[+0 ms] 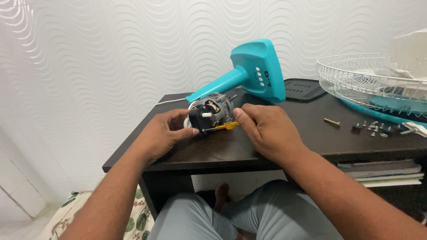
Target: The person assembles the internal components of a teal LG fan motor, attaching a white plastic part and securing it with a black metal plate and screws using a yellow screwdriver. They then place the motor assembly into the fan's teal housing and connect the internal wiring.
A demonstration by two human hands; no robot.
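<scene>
From the head camera, your left hand (165, 133) cups the near left side of the fan motor (211, 113), fingers curled around its dark housing and the thumb lying along its lower front. The motor sits near the front middle of the dark table (307, 133), its white shaft pointing toward you.

Your right hand (267, 131) pinches a small yellow-handled screwdriver (224, 126) between thumb and fingers, the other fingers folded in. The tool lies nearly level, its tip touching the motor's lower front face just beside your left thumb.

Behind the motor, joined to it, the teal fan stand (249, 73) lies tipped over, its flat base facing you. A black vented cover (304, 90) lies flat behind that. At the right, a white wire fan guard (356, 80) rests on the table's far corner. Near it lie a brass screw (332, 122) and a scatter of small screws and nuts (373, 128), well apart from your hands. Stacked books (382, 173) sit on a shelf under the table.
</scene>
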